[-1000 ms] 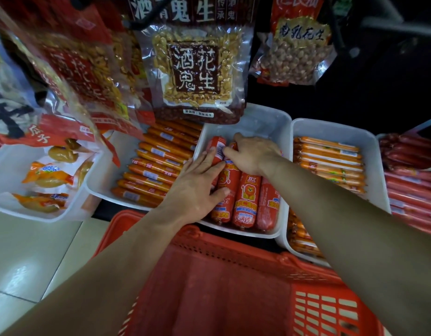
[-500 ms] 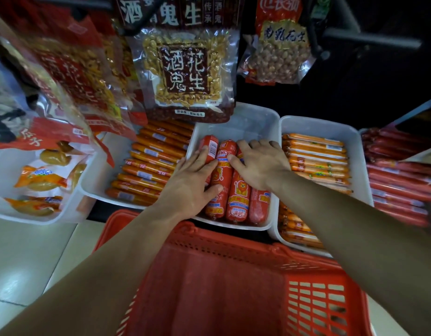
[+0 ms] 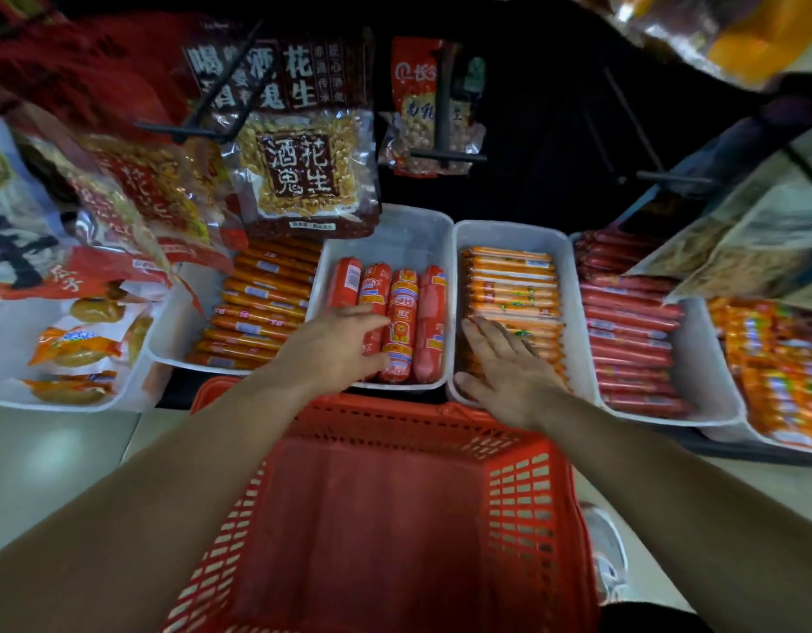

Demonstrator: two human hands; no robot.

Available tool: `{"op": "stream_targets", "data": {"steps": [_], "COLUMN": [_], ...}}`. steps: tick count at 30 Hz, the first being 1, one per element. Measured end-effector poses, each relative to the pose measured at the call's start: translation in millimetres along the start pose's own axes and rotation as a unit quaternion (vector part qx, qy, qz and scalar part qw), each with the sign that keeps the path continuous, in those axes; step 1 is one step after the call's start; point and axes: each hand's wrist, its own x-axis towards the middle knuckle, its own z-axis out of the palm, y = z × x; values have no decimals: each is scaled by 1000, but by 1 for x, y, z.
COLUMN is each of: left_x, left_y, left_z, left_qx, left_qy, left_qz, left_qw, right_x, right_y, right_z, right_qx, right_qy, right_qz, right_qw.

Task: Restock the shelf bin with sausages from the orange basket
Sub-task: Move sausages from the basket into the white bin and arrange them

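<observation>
sausages (image 3: pixel 402 322), four fat red ones, lie side by side in the white shelf bin (image 3: pixel 408 239), below a peanut bag (image 3: pixel 303 171) reading 酒鬼花生. left hand (image 3: pixel 335 344) rests on them with relaxed fingers, while right hand (image 3: pixel 509 363) is spread flat over the next bin (image 3: pixel 509 230), above the orange basket (image 3: pixel 395 518).

Location type: retail shop, packaged-snack section. Indicators:

- White plastic bins (image 3: pixel 408 237) stand edge to edge in a row on a shelf. Each is stocked with a single product line.
- The stock consists of sealed sausages (image 3: pixel 402 322) with printed labels, laid parallel in each bin.
- Printed bags of peanuts (image 3: pixel 303 162) hang above the bins on black metal display hooks (image 3: pixel 459 156).
- A perforated orange basket (image 3: pixel 395 518) of the shopping type sits directly in front of the bins.
- The floor (image 3: pixel 52 459) is pale and glossy.
</observation>
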Motion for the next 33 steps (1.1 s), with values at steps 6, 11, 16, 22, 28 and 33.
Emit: {"op": "stream_targets", "data": {"steps": [6, 11, 16, 22, 28, 33], "left_x": [24, 35, 39, 48, 49, 53], "left_y": [44, 46, 52, 68, 66, 65], "left_z": [29, 45, 47, 51, 53, 54], "left_qx": [26, 25, 44, 65, 85, 104], "left_qy": [-29, -69, -57, -45, -58, -61], "left_qz": [-7, -25, -14, -3, -1, -2], "left_qw": [999, 997, 997, 997, 995, 993], "right_x": [-17, -11, -7, -24, -29, -23], "right_y": [32, 36, 50, 77, 90, 94], "right_z": [13, 15, 22, 17, 6, -5], "right_qx": [120, 145, 207, 149, 164, 161], "right_qy": [-2, -15, 10, 0, -45, -89], "right_qz": [46, -12, 1, 0, -33, -43], "right_qw": [992, 989, 978, 989, 985, 982]}}
